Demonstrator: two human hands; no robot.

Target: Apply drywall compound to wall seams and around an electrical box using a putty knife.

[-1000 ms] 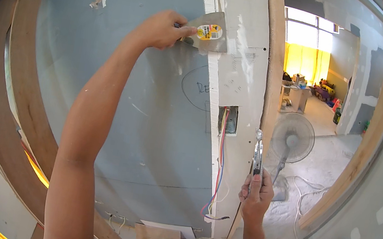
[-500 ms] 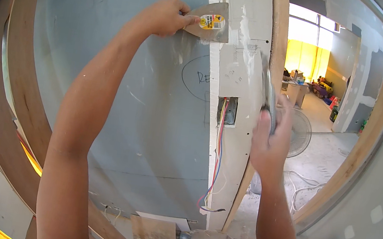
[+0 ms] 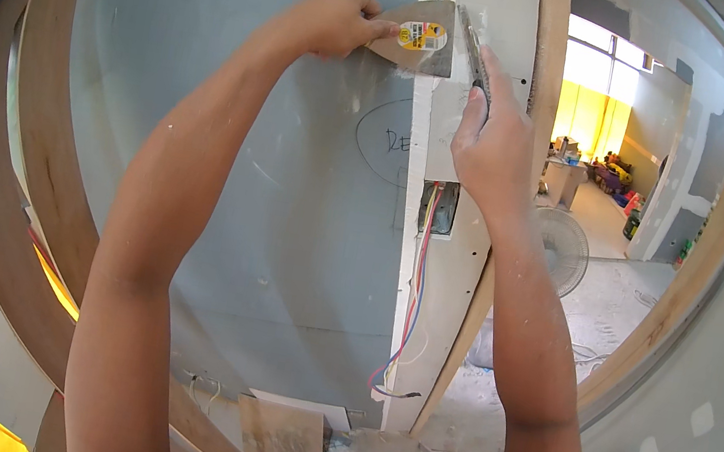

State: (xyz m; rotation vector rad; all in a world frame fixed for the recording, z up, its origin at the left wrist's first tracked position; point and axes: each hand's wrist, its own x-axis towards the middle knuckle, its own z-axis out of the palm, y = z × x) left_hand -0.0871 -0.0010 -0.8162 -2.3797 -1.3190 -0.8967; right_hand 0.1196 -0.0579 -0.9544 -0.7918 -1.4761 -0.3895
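At the top of the wall, my left hand point(image 3: 334, 22) is closed round the handle end of a putty knife point(image 3: 438, 59), a broad metal blade with a yellow and white label. Its straight edge points right, over the white plastered seam point(image 3: 420, 121) between the blue-grey board point(image 3: 294, 176) and a pale strip of wall. Just right of that edge, my right hand point(image 3: 495, 143) grips a slim grey metal tool point(image 3: 475, 52), tilted up and left. I see it nearly edge-on, so its exact kind is unclear. Its upper end is close to the putty knife's edge; I cannot tell whether they touch.
Below my right hand, a recessed electrical box point(image 3: 439, 208) has loose coloured wires point(image 3: 415, 302) hanging from it. A wooden door frame point(image 3: 542, 84) borders an opening, with a fan point(image 3: 559, 249) beyond. Curved-looking wooden boards point(image 3: 48, 126) stand at left. A stained panel point(image 3: 281, 436) rests low down.
My right hand has risen and moved left with the slim tool, from beside the door frame to the putty knife's edge. My left hand keeps its hold, shifted slightly right in the picture.
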